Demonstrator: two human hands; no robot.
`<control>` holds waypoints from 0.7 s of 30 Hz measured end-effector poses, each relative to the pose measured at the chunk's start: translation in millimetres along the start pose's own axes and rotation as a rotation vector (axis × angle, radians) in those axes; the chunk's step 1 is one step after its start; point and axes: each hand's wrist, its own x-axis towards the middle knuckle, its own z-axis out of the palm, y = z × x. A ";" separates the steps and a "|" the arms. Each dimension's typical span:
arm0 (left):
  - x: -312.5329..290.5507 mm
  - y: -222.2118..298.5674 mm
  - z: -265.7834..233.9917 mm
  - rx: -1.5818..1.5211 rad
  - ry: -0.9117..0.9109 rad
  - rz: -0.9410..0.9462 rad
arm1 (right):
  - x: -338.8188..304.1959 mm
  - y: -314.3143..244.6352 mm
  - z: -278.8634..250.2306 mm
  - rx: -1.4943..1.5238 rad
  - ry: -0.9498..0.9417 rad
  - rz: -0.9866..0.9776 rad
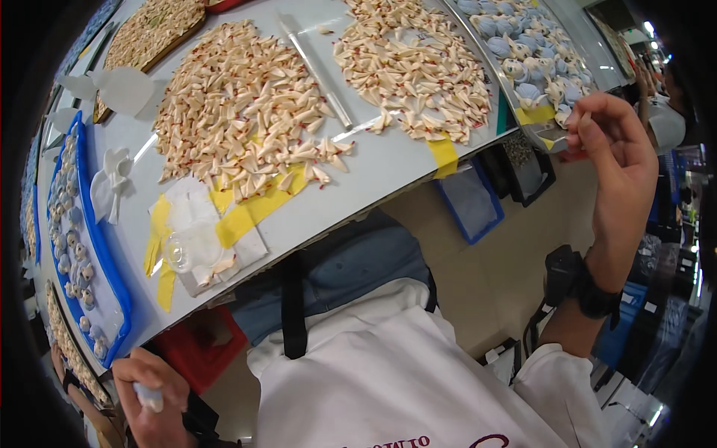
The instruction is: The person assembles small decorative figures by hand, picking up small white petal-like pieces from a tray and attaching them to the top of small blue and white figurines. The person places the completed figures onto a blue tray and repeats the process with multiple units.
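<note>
In my left hand [149, 407], low at the left, the closed fingers hold a small pale-blue and white piece [151, 397], partly hidden and a little blurred. My right hand [618, 145] is raised at the right, beside the near corner of a metal tray [497, 63] full of small blue-and-white figures [541, 67]. Its thumb and forefinger are pinched together; what is between them, if anything, I cannot make out. A blue-rimmed tray [119, 295] with several similar little figures [75, 257] lies on the table close to my left hand.
Two heaps of cream, pointed pieces with red tips [239, 104] [411, 67] cover much of the white table [358, 160]. A clear bar [317, 71] lies between them. Yellow tape [258, 213] and white paper mark the near edge. Bins [470, 201] stand below; other people work nearby.
</note>
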 end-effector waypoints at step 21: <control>25.6 -62.9 27.2 -0.337 0.199 0.393 | -6.4 -79.1 112.7 0.155 -0.328 -0.093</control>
